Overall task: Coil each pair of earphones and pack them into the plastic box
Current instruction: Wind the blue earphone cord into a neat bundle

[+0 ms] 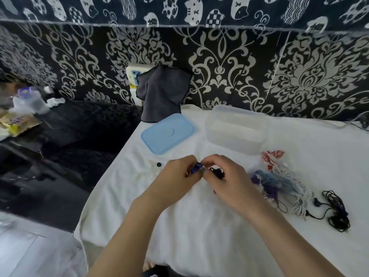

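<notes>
My left hand (177, 176) and my right hand (225, 178) meet over the white cloth (189, 226), both pinching a dark blue pair of earphones (196, 168); a black coiled part (217, 171) shows under my right fingers. The clear plastic box (235, 128) stands open behind them, its blue lid (167, 132) lying flat to the left. To the right lies a tangle of blue, purple and white earphones (279, 184), a red-and-white pair (272, 156) and a black pair (335, 210). A small dark earbud tip (158, 164) lies alone on the cloth.
A dark grey cloth (161, 92) hangs over a white socket (133, 73) on the patterned wall. Left of the table's edge is a dark surface with plastic bags and containers (28, 102). A cable (355, 124) runs along the far right.
</notes>
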{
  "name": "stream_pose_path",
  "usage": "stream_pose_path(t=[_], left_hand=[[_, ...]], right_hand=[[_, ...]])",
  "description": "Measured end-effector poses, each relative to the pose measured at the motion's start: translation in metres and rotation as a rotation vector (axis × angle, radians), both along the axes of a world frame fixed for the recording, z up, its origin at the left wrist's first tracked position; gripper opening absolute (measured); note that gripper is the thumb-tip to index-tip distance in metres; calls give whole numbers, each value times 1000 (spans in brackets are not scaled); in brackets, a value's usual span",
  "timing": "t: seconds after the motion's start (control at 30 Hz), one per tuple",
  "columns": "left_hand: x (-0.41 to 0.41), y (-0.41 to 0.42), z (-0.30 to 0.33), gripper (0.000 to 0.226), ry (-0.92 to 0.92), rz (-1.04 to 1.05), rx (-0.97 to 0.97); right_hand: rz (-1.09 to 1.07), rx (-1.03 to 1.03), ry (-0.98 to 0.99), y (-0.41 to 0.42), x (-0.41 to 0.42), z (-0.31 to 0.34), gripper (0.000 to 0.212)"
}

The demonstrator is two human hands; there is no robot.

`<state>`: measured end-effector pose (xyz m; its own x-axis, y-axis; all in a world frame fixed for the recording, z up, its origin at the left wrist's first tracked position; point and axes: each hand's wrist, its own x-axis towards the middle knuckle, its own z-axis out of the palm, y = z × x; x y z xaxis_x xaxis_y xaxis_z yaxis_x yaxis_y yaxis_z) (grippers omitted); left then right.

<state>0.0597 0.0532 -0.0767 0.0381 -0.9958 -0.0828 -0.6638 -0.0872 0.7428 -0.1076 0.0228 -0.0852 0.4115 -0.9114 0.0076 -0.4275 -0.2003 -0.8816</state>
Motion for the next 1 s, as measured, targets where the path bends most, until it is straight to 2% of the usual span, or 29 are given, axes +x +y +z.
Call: stream_pose_path(t=[0.07, 0.2, 0.27, 0.37, 0.47, 0.53, 0.67, 0.87, 1.0], left_hand=[[3, 0, -1, 19, -11, -14, 13], [8, -1, 2, 12, 0, -41, 48], [15, 0, 3, 19, -8, -42, 92], [33, 3, -1, 23, -135, 0, 178], [47, 6, -9, 17, -298, 47, 253], [48, 6, -11, 14, -313, 72, 267], [51, 6, -16, 14, -321, 95, 242], [47, 5, -16, 13, -339, 64, 201], [36, 2, -11, 14, -300, 1, 111]], right_hand=[[15, -5, 8, 0, 1, 0, 6], [-28, 34, -11, -4, 0, -2, 14], [-62, 26, 6, -7, -1, -5, 14], [-68, 63, 64, -11, -3, -9, 5], [-50, 99, 180, -12, -6, -12, 16], [-36, 111, 243, -12, -7, -10, 21], [48, 74, 390, -10, -7, -9, 28], [116, -20, 532, -7, -4, -10, 9], [106, -48, 542, -7, -5, -9, 10]])
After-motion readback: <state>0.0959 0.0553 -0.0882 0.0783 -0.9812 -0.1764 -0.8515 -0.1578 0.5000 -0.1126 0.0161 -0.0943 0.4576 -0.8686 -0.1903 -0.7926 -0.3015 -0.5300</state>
